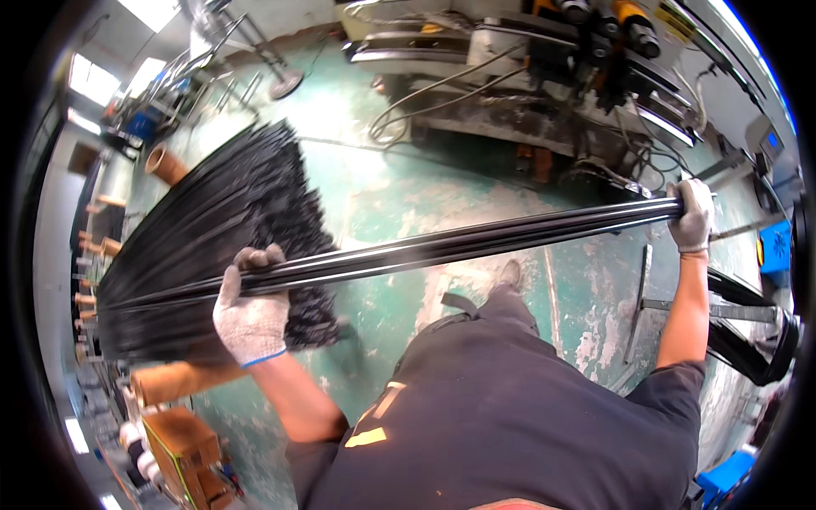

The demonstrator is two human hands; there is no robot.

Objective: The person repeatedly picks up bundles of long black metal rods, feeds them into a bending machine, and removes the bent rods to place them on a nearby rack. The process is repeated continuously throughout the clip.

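A long bundle of thin, glossy black strips stretches across my front, its right end higher than its left. My right hand, in a light knitted glove, is wrapped round the bundle close to its right end. Toward the other end, my left hand, in a matching glove with a blue cuff edge, holds the bundle between thumb and fingers. Past my left hand the strips run on over a big pile of similar black strips, whose uneven ends face right. What the strips are made of, I cannot tell.
Brown cardboard tubes lie by the pile, with a wooden box nearer me. A machine with hoses stands ahead. At right is a metal frame carrying black strips. The green floor is worn.
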